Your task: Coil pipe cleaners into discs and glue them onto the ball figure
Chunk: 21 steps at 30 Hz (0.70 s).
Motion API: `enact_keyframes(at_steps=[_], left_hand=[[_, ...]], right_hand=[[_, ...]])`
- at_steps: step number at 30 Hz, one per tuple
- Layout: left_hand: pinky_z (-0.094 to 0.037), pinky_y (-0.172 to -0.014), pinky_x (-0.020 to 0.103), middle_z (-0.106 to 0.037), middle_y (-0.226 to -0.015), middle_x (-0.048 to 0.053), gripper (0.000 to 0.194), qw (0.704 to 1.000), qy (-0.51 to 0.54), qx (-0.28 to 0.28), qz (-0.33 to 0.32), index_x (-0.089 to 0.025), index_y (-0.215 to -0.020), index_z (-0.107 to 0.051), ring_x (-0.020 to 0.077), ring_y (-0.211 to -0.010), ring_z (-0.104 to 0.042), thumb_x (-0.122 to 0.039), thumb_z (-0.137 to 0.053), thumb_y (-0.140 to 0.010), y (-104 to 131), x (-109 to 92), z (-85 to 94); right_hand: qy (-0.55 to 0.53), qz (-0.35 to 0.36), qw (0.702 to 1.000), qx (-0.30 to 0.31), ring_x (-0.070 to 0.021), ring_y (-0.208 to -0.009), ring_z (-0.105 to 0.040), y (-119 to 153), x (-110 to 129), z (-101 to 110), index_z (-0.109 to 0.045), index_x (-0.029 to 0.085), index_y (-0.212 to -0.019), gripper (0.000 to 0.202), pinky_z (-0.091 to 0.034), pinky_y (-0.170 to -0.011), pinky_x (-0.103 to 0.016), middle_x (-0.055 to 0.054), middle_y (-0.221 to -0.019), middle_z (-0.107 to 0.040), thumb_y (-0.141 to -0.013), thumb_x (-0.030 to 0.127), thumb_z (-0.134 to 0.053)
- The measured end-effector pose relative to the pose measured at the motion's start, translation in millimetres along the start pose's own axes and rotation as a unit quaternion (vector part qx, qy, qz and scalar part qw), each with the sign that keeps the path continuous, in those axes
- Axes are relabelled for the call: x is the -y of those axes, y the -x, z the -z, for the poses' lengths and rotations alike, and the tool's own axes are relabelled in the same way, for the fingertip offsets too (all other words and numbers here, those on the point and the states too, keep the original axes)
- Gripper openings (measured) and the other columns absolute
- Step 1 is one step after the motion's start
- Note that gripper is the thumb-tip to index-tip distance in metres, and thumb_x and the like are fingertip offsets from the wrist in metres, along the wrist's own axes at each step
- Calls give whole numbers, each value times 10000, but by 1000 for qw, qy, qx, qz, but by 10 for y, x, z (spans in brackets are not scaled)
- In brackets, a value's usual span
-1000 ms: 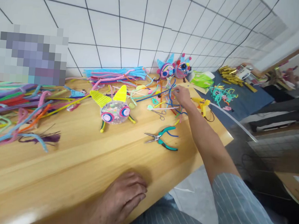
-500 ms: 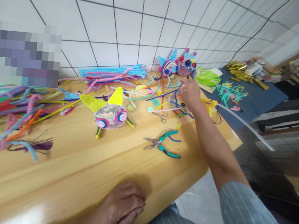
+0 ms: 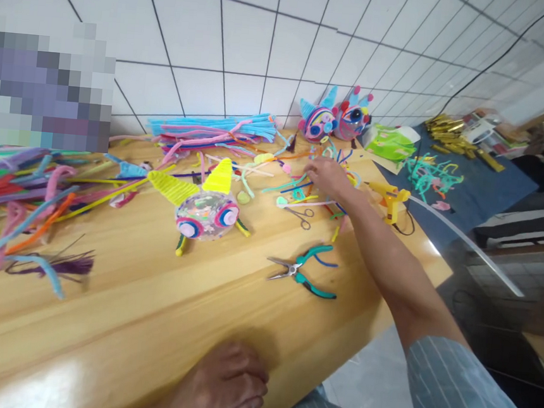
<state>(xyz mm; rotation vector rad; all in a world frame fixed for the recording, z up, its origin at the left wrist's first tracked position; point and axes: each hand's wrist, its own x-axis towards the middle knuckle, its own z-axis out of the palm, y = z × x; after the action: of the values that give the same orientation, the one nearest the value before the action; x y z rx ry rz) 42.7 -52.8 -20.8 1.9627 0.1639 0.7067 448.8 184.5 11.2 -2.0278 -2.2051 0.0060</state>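
My right hand (image 3: 329, 178) reaches over a scatter of pipe cleaner pieces (image 3: 290, 186) near the back of the table. Its fingers are bent together among them, and what they pinch, if anything, is hidden. Close to the front edge, my left hand (image 3: 232, 381) rests on the wood with its fingers curled in, with nothing seen in it. A clear round ornament (image 3: 207, 214) with yellow pipe cleaner ears and coiled eyes stands left of the middle. Pliers (image 3: 295, 269) with teal handles lie spread apart in front of my right forearm. Small scissors (image 3: 302, 216) lie just behind them.
Two finished-looking ornaments (image 3: 318, 124) stand by the tiled wall. Bundles of pipe cleaners (image 3: 216, 126) lie at the back and left. A yellow glue gun (image 3: 391, 198) with a long glue stick sits by the right edge. A purple tassel (image 3: 73, 264) lies at left.
My right hand has moved left over the pipe cleaner pieces, off the blue ones it was at. My left hand stays resting on the table. The view has shifted slightly.
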Motion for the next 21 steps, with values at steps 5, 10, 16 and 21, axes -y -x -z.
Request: enact_keyframes(at_steps=[5,10,16,21], left_hand=[[-611,-913,340,-784,-1011,124,139,1000,-1,8,16,-192,-1139,-652,214,-1011,-747,-190,-521,-1092,4,-3,2],[-619,-924,343,-787,-1023,125,140,999,8,17,26,-188,-1141,-651,219,-1040,-750,-192,-518,-1097,15,-19,8],[-629,-942,350,-795,-1031,124,119,999,5,19,40,-192,-1135,-673,220,-1047,-754,-175,-574,-1071,-9,-73,43],[-620,-952,331,-799,-1048,116,127,999,-6,28,38,-195,-1144,-665,213,-1049,-758,-146,-583,-1061,-23,-95,61]], right_hand=[[-58,54,997,-12,-334,-1274,-642,25,-39,50,-762,173,-1227,364,-459,-1144,-467,-143,-1317,-743,-881,263,-696],[-90,99,991,29,-313,-1189,-663,-38,69,-12,-795,201,-1073,254,-479,-1101,-447,-108,-1184,-771,-835,225,-706],[-80,7,993,-89,-324,-1262,-625,-150,163,4,-761,204,-1229,331,-473,-1124,-455,-105,-1318,-741,-932,288,-641],[-10,-47,999,-25,-366,-1164,-665,59,-150,224,-779,226,-1229,349,-519,-1029,-490,-116,-1230,-779,-909,229,-640]])
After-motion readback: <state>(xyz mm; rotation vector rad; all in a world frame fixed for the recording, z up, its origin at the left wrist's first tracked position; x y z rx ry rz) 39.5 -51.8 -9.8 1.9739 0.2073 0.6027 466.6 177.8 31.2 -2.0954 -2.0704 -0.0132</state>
